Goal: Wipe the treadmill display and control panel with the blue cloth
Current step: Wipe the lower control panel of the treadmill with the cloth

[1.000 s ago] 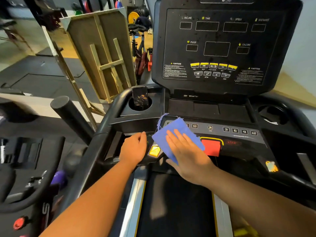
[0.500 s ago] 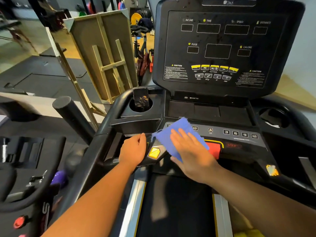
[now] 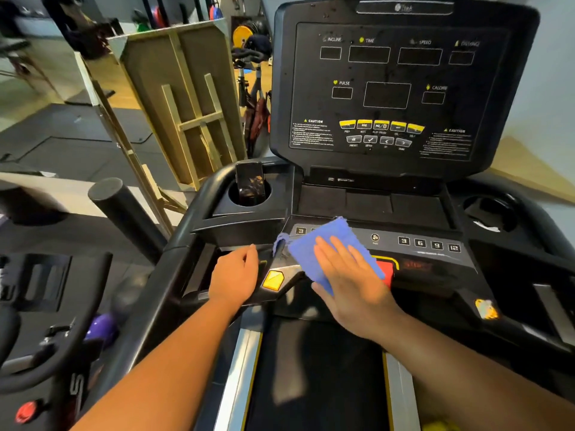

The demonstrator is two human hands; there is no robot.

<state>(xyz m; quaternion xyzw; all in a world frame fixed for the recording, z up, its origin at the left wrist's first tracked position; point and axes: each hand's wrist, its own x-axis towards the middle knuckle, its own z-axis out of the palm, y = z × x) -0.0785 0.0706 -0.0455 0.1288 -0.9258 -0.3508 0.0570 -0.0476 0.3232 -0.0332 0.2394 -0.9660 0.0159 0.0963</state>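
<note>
Under the right hand (image 3: pixel 351 281) — fingers straight, pressing flat — the blue cloth (image 3: pixel 326 247) lies on the control panel (image 3: pixel 435 253), covering part of a red button (image 3: pixel 385 269). Left hand (image 3: pixel 235 278) rests just beside it, loosely curled on the console edge — display (image 3: pixel 385 94) above.

Your treadmill's control panel (image 3: pixel 429 256) carries the blue cloth (image 3: pixel 323 244), spread flat over its left number keys and the edge of the red stop button (image 3: pixel 387 270). Your right hand (image 3: pixel 351 281) presses flat on the cloth. Your left hand (image 3: pixel 235 276) rests on the handlebar (image 3: pixel 193 275) beside the yellow button (image 3: pixel 273 279).
</note>
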